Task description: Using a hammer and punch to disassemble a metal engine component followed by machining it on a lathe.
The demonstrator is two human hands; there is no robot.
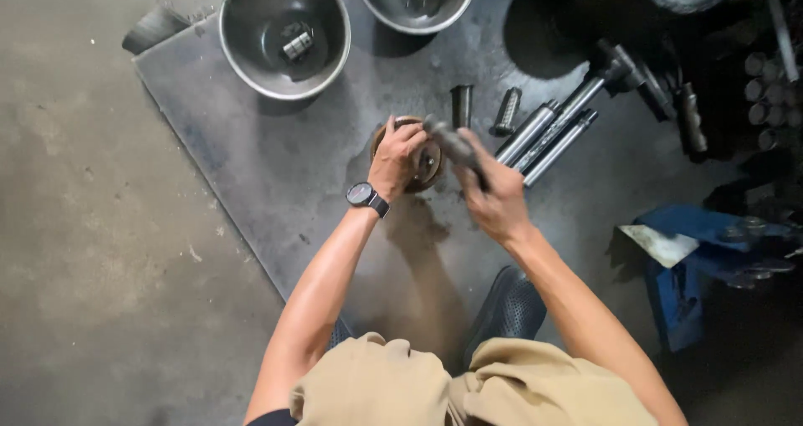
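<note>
My left hand (395, 160), with a black watch on the wrist, grips the rim of a round brownish metal disc part (429, 160) that sits on a dark metal sheet (251, 158). In my right hand (495, 193) is a dark cylindrical tool or rod (450, 141), angled toward the disc, its tip right over the part. Just beyond the hands a short dark tube (462, 105) stands upright and a knurled pin (506, 111) lies beside it.
Two steel bowls (284, 34) (416, 1) holding small metal parts stand at the sheet's far edge. Long steel shafts (552, 129) lie to the right. Blue cloth (682, 259) and dark tools lie far right. Bare concrete floor (92, 225) is on the left.
</note>
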